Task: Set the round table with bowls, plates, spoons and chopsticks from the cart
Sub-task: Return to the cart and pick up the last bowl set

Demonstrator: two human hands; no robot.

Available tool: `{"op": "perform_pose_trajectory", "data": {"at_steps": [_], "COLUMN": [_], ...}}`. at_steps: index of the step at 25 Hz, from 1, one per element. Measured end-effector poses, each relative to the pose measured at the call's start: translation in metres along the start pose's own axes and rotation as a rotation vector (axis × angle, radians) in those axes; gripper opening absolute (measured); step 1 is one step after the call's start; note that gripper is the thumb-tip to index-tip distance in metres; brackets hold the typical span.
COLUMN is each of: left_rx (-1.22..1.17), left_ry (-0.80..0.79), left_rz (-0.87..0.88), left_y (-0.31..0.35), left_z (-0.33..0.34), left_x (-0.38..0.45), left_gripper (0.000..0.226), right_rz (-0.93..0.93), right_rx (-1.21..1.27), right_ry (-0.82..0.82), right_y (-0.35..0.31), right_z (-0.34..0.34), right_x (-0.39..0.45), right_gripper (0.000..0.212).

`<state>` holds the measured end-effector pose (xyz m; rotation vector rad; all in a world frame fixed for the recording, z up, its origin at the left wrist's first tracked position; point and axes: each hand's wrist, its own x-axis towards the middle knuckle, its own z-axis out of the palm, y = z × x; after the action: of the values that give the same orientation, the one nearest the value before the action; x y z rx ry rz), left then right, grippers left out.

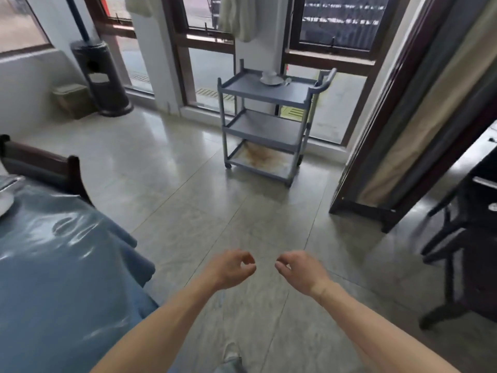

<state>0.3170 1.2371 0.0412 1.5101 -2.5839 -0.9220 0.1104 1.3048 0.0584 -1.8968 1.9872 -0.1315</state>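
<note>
A grey three-shelf cart (265,122) stands by the windows, a few steps ahead of me. On its top shelf a white bowl (269,74) sits on a white plate (271,81), with a spoon (287,82) beside them. The round table with its blue glossy cloth (61,259) fills the lower left; a white plate (4,202) shows at its far left edge. My left hand (231,269) and my right hand (300,270) hang over the floor in front of me, both empty, fingers loosely curled.
A dark wooden chair (45,168) stands behind the table at left. A dark standing heater (100,76) and a small bin (72,99) sit at the back left. A dark door frame (376,162) and dark chairs (462,238) line the right. Tiled floor lies between me and the cart.
</note>
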Motion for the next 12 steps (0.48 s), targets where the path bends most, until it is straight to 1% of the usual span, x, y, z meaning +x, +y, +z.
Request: {"op": "perform_pose_trajectory", "data": {"at_steps": [8,12], "left_rx": [0.005,0.030], "left_ry": [-0.055,-0.080], "left_rz": [0.039,0.060], "left_y": [-0.046,-0.060], "left_z": [-0.077,-0.100], "left_x": [0.115,0.177], "left_gripper": [0.034,0.041], "right_rz": [0.040,0.069], "right_rx": [-0.056,-0.022], "right_ry": [0.014,0.018], "right_y": [-0.015,-0.009], "right_z": [-0.030,-0.037], "right_x": [0.133,0.194], "right_gripper": [0.034,0.034]}}
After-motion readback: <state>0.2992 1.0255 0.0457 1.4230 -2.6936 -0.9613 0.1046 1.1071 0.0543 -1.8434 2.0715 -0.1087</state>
